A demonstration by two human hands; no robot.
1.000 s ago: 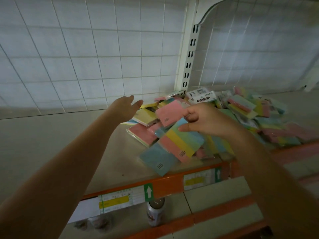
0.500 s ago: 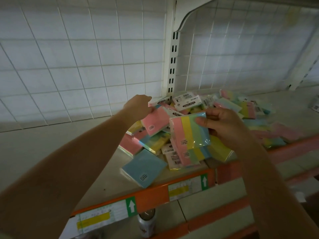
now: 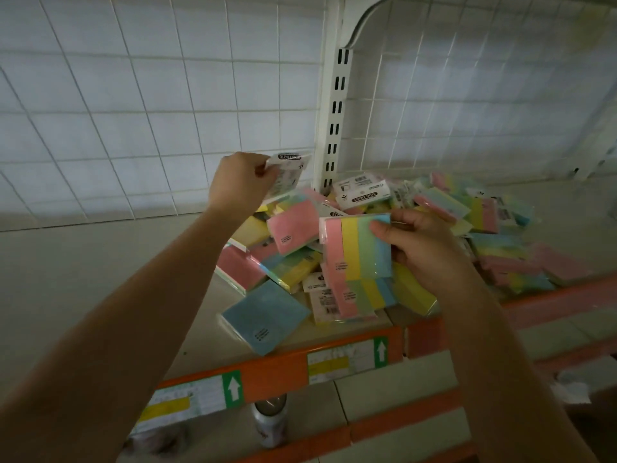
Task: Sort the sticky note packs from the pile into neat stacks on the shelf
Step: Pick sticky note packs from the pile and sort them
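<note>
We hold striped pack [image 3: 359, 248] upright in right hand [image 3: 424, 252]; left hand [image 3: 238, 187] pinches white-backed pack [image 3: 288, 173] above pile [image 3: 434, 228]. Bare shelf [image 3: 100, 279] lies left, nearer left hand.

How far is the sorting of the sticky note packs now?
No neat stack is visible yet. The right hand holds a striped four-colour pack; the left hand lifts a white-labelled pack. The pile on the shelf remains to sort.
</note>
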